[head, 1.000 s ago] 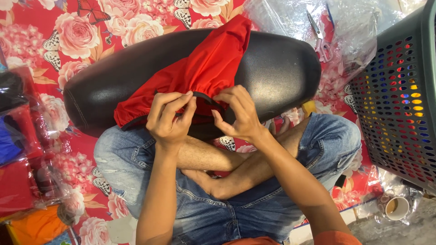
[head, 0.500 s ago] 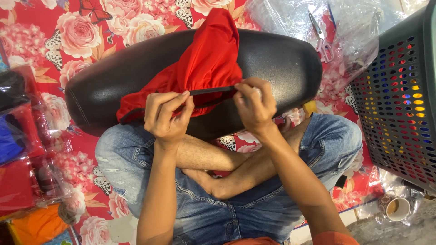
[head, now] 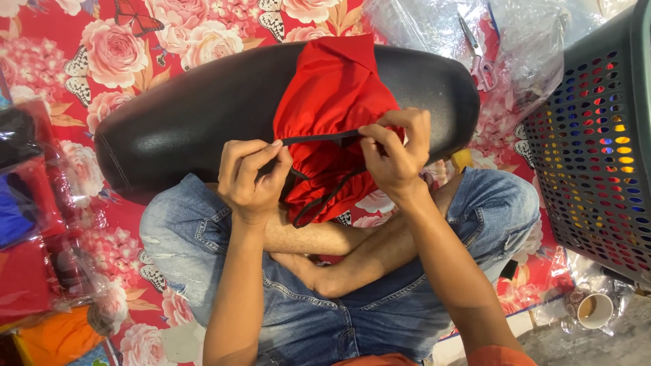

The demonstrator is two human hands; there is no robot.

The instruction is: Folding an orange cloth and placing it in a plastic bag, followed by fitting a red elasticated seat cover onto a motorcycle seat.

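A red fabric piece (head: pixel 332 102) with black edging lies over a long black padded cushion (head: pixel 190 115) across my lap. My left hand (head: pixel 252 177) pinches one end of a black strap (head: pixel 319 137) that runs along the fabric. My right hand (head: pixel 399 152) pinches the other end, so the strap is stretched taut between both hands. A loop of the black strap hangs below the fabric's lower edge. I sit cross-legged in blue jeans (head: pixel 176 251) on the floor.
A floral red mat (head: pixel 122 41) covers the floor. A grey perforated basket (head: pixel 597 156) stands at the right. Scissors (head: pixel 478 57) lie on clear plastic bags behind the cushion. Wrapped coloured fabric packs (head: pixel 27 224) sit at the left. A small cup (head: pixel 597 310) stands at lower right.
Both hands moved apart, the right one going rightward, and the black strap is drawn out straight between them. The red fabric's lower edge has lifted and bunched up.
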